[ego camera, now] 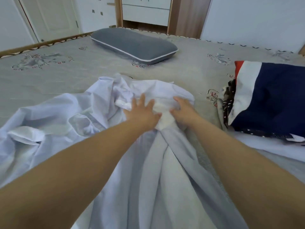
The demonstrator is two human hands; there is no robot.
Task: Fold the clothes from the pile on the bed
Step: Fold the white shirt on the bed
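Flatly, left grip (pixel 143 111), right grip (pixel 182 111), atop white garment (pixel 102 103)

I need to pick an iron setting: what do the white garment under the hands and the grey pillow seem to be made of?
White garment: thin woven cloth, probably cotton or a blend; slightly sheer, matte, sharply creased. Grey pillow: matte knit-looking cover with white piping; its filling is hidden.

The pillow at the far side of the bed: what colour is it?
The pillow is dark grey with thin white piping along its edge, seen in the head view.
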